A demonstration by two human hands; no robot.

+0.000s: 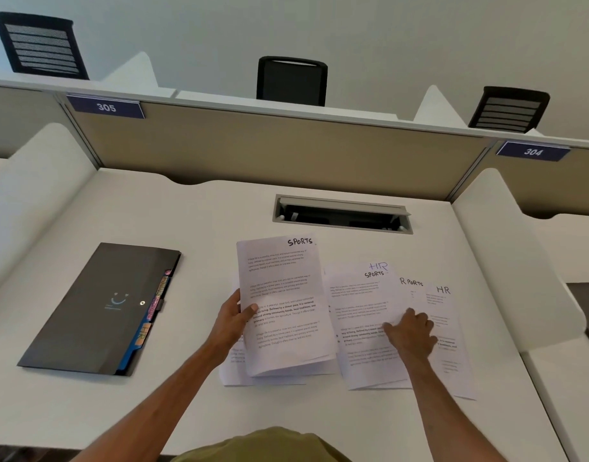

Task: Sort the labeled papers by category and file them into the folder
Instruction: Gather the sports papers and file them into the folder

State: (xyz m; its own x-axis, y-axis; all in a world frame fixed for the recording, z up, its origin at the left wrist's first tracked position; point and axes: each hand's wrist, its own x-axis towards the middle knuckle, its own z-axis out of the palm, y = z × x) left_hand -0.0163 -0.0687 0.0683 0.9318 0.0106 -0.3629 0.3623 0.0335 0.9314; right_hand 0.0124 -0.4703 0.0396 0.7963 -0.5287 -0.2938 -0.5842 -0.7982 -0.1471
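Note:
My left hand (235,316) grips the left edge of a printed sheet marked SPORTS (283,305), thumb on top, over other sheets lying beneath it. To the right lies a fanned spread of papers: one marked HR and SPORTS (359,301), one reading "R PORTS" (411,288), and one marked HR (448,315). My right hand (409,333) rests on this spread, fingers curled onto the top sheet. A dark closed folder (96,311) with coloured tabs, one reading HR, lies at the desk's left.
The white desk (186,411) is walled by a tan partition (270,151) and white side dividers. A recessed cable tray (341,215) sits just behind the papers. Black chairs stand beyond the partition. Signs read 305 and 304.

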